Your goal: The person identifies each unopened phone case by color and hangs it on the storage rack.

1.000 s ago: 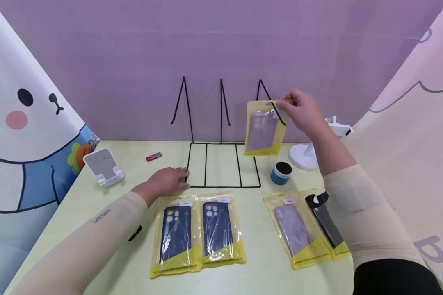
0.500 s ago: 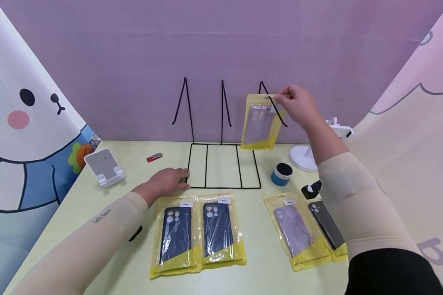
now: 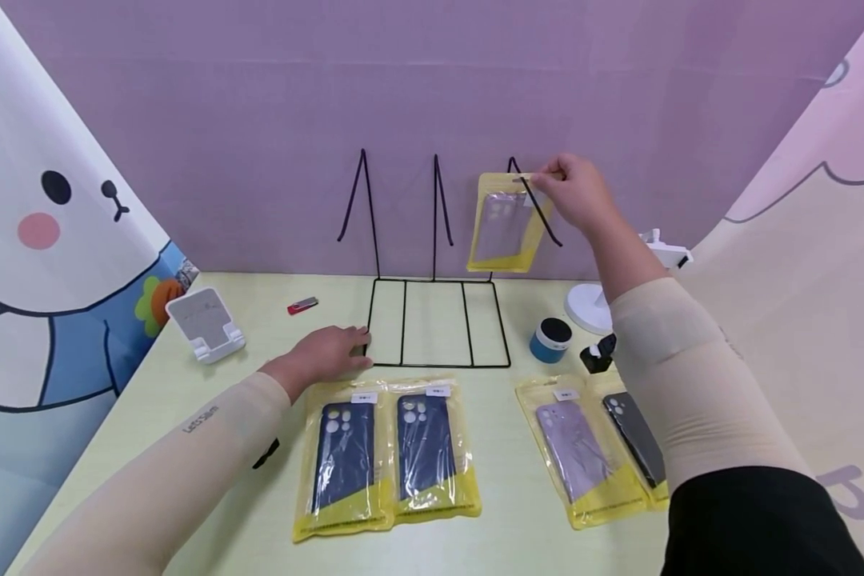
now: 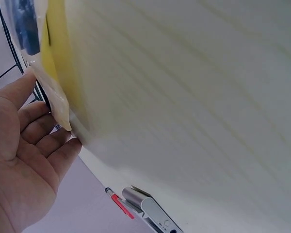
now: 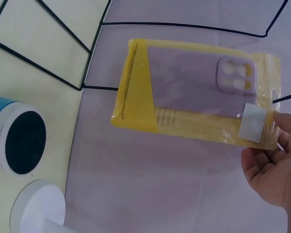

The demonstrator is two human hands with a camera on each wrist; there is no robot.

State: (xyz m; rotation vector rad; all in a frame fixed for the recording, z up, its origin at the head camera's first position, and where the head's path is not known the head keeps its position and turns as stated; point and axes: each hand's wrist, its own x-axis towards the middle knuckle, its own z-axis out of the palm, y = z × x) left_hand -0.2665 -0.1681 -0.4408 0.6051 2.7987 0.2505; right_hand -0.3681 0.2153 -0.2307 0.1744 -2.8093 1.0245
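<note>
My right hand (image 3: 576, 192) pinches the top right corner of a clear and yellow bag holding a purple phone case (image 3: 500, 228). The bag hangs upright at the right prong of a black wire display rack (image 3: 435, 366). In the right wrist view the prong meets the bag's top strip, and whether it runs through the hang hole is hard to tell. My left hand (image 3: 324, 354) holds the rack's left base wire between thumb and fingers. Two bagged dark blue phone cases (image 3: 346, 456) lie before the rack. Another bagged purple case (image 3: 572, 448) lies at the right.
Beside that purple case lies a bagged black case (image 3: 635, 436), partly under my right arm. A blue round speaker (image 3: 550, 340) and a white stand (image 3: 588, 308) are right of the rack. A red USB stick (image 3: 302, 306) and a white phone holder (image 3: 206, 324) are at the left.
My right hand has raised the bagged purple phone case and moved it slightly left and back along the right prong. The left hand has stayed on the rack.
</note>
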